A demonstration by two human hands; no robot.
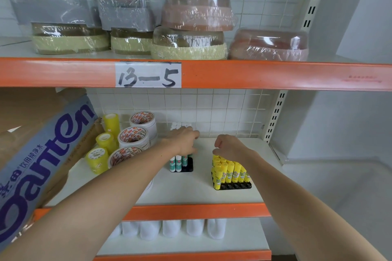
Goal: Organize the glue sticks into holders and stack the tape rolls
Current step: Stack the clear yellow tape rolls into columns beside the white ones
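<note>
My left hand (184, 140) reaches to the back of the middle shelf, fingers curled down over the tops of green-and-white glue sticks (179, 163) standing in a small black holder (189, 168); it seems to grip one. My right hand (228, 146) hovers just above yellow glue sticks (230, 172) in a second black holder (236, 186), fingers curled with nothing seen in them. Yellow tape rolls (105, 141) and white tape rolls with red print (133, 136) sit stacked at the left. White glue stick caps (179, 126) show behind my left hand.
A tilted cardboard box with a blue label (42, 148) crowds the shelf's left side. The orange beam (254, 75) above carries a tag reading 13-5, with wrapped packages on top. White items (171, 228) line the shelf below. A wire grid backs the shelf.
</note>
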